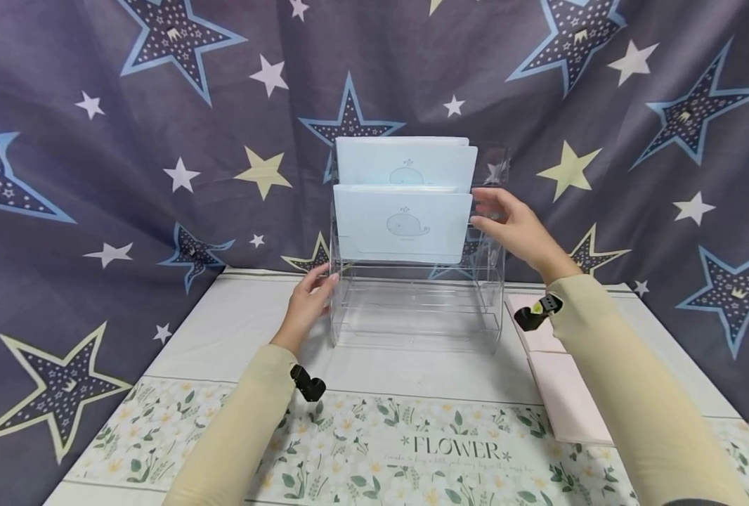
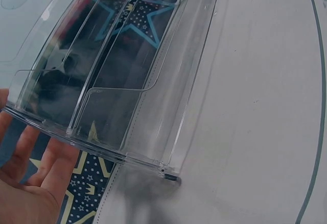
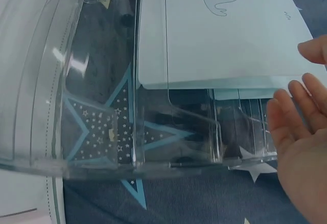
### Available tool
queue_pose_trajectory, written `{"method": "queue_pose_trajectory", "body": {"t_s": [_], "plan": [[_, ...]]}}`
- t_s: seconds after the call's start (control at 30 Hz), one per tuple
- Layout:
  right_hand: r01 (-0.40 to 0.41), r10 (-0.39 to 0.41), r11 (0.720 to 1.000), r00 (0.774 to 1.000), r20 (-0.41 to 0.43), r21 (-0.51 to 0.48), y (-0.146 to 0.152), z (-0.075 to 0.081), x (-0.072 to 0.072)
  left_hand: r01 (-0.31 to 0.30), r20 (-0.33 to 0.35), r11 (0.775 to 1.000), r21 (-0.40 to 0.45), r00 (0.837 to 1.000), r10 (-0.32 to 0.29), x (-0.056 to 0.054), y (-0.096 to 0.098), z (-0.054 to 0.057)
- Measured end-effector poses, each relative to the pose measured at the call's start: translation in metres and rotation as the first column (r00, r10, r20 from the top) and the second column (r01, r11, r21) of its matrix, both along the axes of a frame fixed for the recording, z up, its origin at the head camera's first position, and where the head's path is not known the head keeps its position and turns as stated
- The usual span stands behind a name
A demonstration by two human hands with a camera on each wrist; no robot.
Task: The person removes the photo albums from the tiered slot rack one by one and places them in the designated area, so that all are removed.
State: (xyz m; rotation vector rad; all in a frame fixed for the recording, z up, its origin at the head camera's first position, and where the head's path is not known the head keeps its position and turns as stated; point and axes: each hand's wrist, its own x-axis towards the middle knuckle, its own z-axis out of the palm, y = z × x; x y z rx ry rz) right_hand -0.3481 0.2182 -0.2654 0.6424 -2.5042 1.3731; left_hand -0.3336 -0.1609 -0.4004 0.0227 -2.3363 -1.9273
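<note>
A clear acrylic tiered rack [image 1: 415, 337] stands upright on the table. Its upper tiers hold pale blue notebooks, a front notebook [image 1: 374, 228] and a rear notebook [image 1: 368, 165], each with a line-drawn whale. My left hand [image 1: 306, 302] touches the rack's lower left side; in the left wrist view its fingers [image 2: 59, 168] lie along the outer edge of the side panel. By the front notebook's right edge is my right hand [image 1: 516, 228], thumb and fingers apart. In the right wrist view, the fingertips [image 3: 281, 104] are beside the notebook's edge, with nothing pinched between them and the thumb.
Pink notebooks [image 1: 570, 400] lie on the table right of the rack, partly hidden under the right forearm. A white table cover [image 1: 178, 337] has a flower-print band along the front. Behind hangs a dark star-patterned curtain [image 1: 223, 169].
</note>
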Motion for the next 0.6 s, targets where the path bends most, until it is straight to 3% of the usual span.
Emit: {"method": "queue_pose_trajectory", "body": {"t_s": [0.17,0.43,0.6], "plan": [[-0.016,0.015,0.999,1.0,-0.014,-0.029,-0.009,0.003,-0.006,-0.01,-0.001,1.0,-0.006,1.0,0.01,0.0,0.001,0.001],[0.029,-0.03,0.999,0.999,-0.04,-0.021,-0.017,0.004,-0.016,-0.01,-0.008,1.0,-0.004,1.0,0.01,0.0,0.001,0.001],[0.049,-0.049,0.998,0.999,-0.001,-0.05,-0.019,0.001,-0.021,-0.007,-0.011,1.0,-0.002,1.0,0.007,0.0,0.001,0.0]]}}
